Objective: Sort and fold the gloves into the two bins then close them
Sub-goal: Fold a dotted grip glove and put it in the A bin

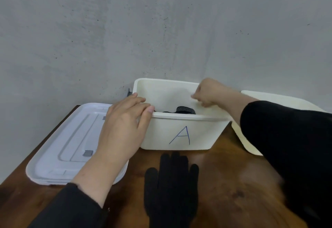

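A white bin marked "A" (197, 134) stands at the back of the wooden table against the wall. Dark glove fabric (185, 110) shows inside it, just above the front rim. My left hand (125, 125) rests on the bin's near left corner with straight fingers laid over the rim. My right hand (208, 93) is above the bin's right side, fingers curled, holding nothing that I can see. A black glove (170, 188) lies flat on the table in front of the bin, fingers pointing toward it.
Stacked white lids (62, 148) lie on the table's left part, partly under my left forearm. A second white bin (280, 100) sits to the right, mostly hidden behind my right sleeve. A grey concrete wall (161, 30) closes the back.
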Tool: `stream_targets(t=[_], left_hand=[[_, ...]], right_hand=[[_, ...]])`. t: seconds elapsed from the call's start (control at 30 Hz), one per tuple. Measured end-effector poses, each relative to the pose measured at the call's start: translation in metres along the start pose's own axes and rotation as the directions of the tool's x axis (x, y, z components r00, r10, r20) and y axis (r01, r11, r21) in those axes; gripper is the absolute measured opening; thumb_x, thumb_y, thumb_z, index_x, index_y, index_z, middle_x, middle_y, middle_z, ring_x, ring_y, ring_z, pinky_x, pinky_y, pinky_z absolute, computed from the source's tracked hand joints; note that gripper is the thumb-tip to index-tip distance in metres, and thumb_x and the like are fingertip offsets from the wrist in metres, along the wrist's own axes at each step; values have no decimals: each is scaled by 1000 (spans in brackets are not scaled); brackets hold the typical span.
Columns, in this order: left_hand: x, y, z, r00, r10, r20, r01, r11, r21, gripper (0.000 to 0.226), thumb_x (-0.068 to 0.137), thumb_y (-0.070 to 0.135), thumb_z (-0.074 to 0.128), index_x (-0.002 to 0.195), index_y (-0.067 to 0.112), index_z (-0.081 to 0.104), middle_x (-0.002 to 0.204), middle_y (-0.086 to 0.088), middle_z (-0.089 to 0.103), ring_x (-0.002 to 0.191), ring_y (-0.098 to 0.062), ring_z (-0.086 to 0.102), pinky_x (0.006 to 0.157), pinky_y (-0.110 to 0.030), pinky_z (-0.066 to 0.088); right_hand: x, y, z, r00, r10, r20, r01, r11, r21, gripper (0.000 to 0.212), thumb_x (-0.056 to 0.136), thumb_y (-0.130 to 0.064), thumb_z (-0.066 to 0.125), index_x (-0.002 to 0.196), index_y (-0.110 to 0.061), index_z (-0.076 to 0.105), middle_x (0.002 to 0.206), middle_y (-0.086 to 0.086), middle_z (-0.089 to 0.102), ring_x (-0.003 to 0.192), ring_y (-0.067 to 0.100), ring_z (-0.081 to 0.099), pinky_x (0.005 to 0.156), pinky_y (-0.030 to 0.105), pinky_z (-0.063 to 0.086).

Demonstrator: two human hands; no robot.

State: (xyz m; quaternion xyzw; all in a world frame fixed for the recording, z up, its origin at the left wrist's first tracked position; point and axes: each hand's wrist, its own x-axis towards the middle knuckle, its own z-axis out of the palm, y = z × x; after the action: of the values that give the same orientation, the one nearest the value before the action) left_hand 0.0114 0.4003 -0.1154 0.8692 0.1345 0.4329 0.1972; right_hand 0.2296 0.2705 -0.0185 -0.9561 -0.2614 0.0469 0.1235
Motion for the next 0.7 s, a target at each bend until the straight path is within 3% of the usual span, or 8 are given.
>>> stream_targets(t=[0.07,0.13,0.23,0.37,0.43,0.53,0.63,0.7], left_hand=[[0,4,0,998,17,-55,-18,1000,-5,45,100,44,41,109,15,75,126,-5,67,131,-21,52,107,-46,40],[-7,13,-1,974,119,-192,-117,993,20,36,102,34,48,106,10,75,122,-8,67,124,-27,56,103,-43,40],[-29,36,-1,908,327,-264,-327,944,43,34,102,24,47,93,7,75,102,-8,69,95,-30,62,82,-43,42],[-64,51,9,897,436,67,-432,899,-67,40,104,31,42,87,11,71,88,-1,65,78,-21,59,70,-38,46],[-80,49,9,889,389,242,-385,921,-68,35,103,36,44,91,18,71,88,7,63,81,-11,58,72,-27,46],[-97,43,-1,901,235,364,-244,970,-22,31,99,42,43,95,25,69,88,16,59,82,-2,54,69,-26,48],[-111,38,-10,882,166,441,-197,980,27,33,97,45,42,97,27,69,94,17,57,87,-3,52,74,-29,49],[-122,35,-15,854,128,503,-177,983,49,36,96,50,42,100,29,71,101,17,59,93,-7,54,82,-34,49]], right_hand=[[-19,1,-14,977,-79,-197,112,980,162,34,99,-33,59,103,-1,70,98,20,72,94,38,69,84,44,57],[-48,7,-21,910,-144,-389,274,913,303,24,97,-35,58,94,-14,70,91,6,73,89,29,70,87,48,57],[-103,22,-12,834,-259,-487,467,801,374,18,96,-34,58,90,-22,70,85,-3,72,86,19,69,86,45,57],[-178,58,40,850,-358,-386,501,777,381,12,99,-27,60,91,-26,70,90,-15,68,89,5,66,75,12,46],[-210,72,71,869,-440,-224,494,791,362,11,98,-34,59,98,-30,70,96,-19,64,96,3,62,79,13,46],[-243,81,107,805,-593,-23,577,772,267,30,96,-57,52,116,-38,64,119,-29,51,120,-4,46,101,15,37],[-260,82,129,728,-684,47,659,716,230,44,93,-67,48,130,-45,55,131,-34,37,129,-14,22,110,13,20],[-262,81,140,688,-725,36,711,682,171,40,96,-61,45,129,-43,58,130,-28,41,128,-10,26,115,23,20]])
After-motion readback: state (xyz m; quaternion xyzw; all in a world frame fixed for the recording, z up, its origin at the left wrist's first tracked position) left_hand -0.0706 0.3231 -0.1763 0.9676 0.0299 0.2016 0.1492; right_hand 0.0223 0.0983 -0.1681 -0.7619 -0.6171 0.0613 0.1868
